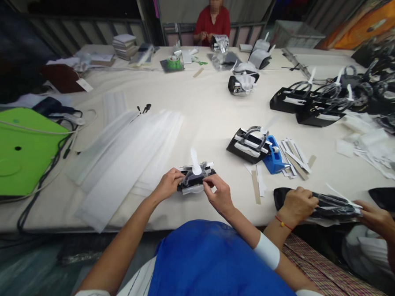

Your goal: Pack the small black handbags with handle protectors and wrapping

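Observation:
A small black handbag (193, 178) with white wrapping and a white tag standing up from it lies at the table's front edge before me. My left hand (169, 182) grips its left end between thumb and fingers. At the right side of the bag, my right hand (219, 192) pinches its edge; the fingertips are close together, and exactly what they pinch is too small to make out. To the left of the bag spreads a fan of white foam sheets (127, 157). Another black handbag (249, 145) with wrapped handles stands to the right, against a blue tape dispenser (273, 158).
Card strips (296, 157) lie beside the dispenser. A co-worker's hands (298, 205) hold a wrapped black bag at right. Several black handbags (322, 106) stand farther back. A green board (21, 152) and cables are at left. Across the table sits a person in red (204, 22).

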